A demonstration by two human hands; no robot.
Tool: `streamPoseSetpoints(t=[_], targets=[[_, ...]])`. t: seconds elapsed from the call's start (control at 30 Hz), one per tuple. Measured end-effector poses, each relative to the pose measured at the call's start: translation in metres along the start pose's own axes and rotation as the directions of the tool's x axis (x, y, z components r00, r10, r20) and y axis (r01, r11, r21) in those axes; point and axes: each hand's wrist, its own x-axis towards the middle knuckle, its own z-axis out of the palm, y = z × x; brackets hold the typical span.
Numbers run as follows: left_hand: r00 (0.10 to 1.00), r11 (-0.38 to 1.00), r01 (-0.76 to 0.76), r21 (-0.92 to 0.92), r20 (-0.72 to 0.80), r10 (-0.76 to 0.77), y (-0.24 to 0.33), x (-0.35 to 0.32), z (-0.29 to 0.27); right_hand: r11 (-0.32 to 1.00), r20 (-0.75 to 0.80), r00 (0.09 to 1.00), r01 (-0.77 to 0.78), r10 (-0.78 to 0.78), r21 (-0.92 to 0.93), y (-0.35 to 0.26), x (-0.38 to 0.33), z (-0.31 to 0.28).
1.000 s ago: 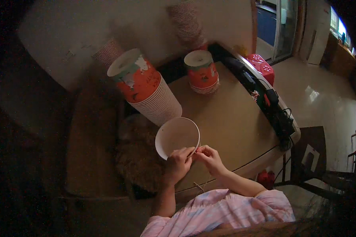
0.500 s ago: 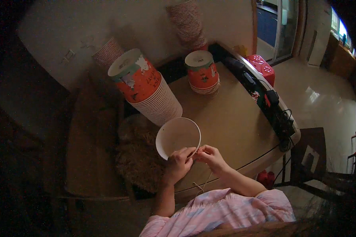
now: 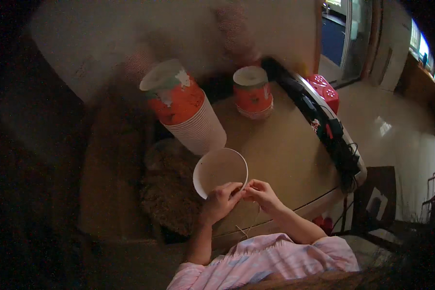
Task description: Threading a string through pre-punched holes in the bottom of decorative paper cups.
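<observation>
A pale tan-topped bench (image 3: 285, 140) with rounded corners stands against a wall in a dim room, black cables (image 3: 349, 166) strewn along its right side. On it are a tall leaning stack of nested orange, green and white paper buckets (image 3: 191, 113), a shorter matching stack (image 3: 253, 94) and a shaggy brown heap (image 3: 171, 191). Beyond lie a glossy floor (image 3: 391, 118), a red plastic box-shaped thing (image 3: 324, 89) and blue cabinets (image 3: 333, 41) through a doorway. A single round white bucket (image 3: 217, 169), plain inside, tilts its open mouth upward near the bench's front edge, before the tall stack. Of the hands, the left hand (image 3: 222, 199) grasps its near rim, fingers inside; the right hand (image 3: 263, 195) pinches its fingertips together beside that rim, their contents too small to tell. Thin pale string (image 3: 243, 232) trails below.
</observation>
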Motion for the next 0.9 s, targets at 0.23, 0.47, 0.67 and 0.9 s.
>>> streamPoseSetpoints(t=[0.23,0.47,0.67,0.9], targets=[[0.991,0.988,0.097,-0.122,0.099,-0.086,-0.013,0.005,-0.002,1.000,-0.003,1.000,-0.001,0.001,0.005,0.000,-0.001,-0.004],[0.990,0.988,0.139,-0.066,0.006,-0.139,-0.019,0.006,0.008,0.993,-0.015,0.996,-0.089,0.088,-0.084,-0.018,-0.005,-0.004],[0.983,0.884,0.179,-0.432,0.039,-0.180,-0.026,0.013,0.006,0.996,0.012,0.996,-0.091,0.091,-0.020,-0.067,-0.013,0.026],[0.981,0.795,0.190,-0.576,0.088,-0.170,-0.046,0.023,0.029,0.933,0.080,0.996,0.053,-0.026,-0.355,-0.084,0.004,0.013]])
